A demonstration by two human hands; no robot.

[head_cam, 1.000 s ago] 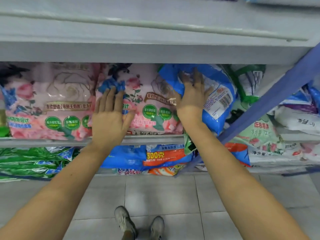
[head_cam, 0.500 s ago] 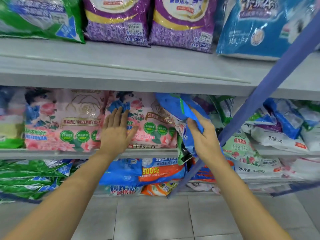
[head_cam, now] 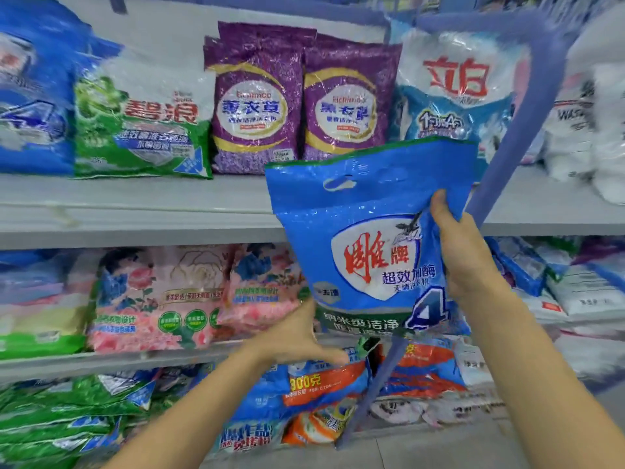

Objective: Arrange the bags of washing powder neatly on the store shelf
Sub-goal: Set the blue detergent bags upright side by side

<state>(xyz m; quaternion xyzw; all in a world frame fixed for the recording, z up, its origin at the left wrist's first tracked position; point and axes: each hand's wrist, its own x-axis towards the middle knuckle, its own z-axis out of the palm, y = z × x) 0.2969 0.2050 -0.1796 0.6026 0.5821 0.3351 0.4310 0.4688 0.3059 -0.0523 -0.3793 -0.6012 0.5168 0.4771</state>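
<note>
A blue bag of washing powder (head_cam: 365, 238) with red characters is held upright in the air in front of the shelves. My right hand (head_cam: 463, 252) grips its right edge, thumb on the front. My left hand (head_cam: 297, 336) holds its lower left corner from below, fingers behind the bag and hidden. Behind it, the upper shelf (head_cam: 135, 204) carries two purple bags (head_cam: 257, 106), a green-and-white bag (head_cam: 142, 120) and a white-and-blue bag (head_cam: 453, 93). Pink rose-printed bags (head_cam: 159, 299) stand on the middle shelf.
A slanted blue shelf strut (head_cam: 527, 130) runs from upper right down behind the held bag to the floor. Blue-and-orange bags (head_cam: 324, 384) and green bags (head_cam: 67, 418) lie on the bottom shelf. More white and blue bags (head_cam: 575, 292) fill the neighbouring rack at right.
The blue bag has come out of the middle shelf and risen, now facing me. My left hand left the pink bag and took the blue bag's lower corner. The camera tilted up.
</note>
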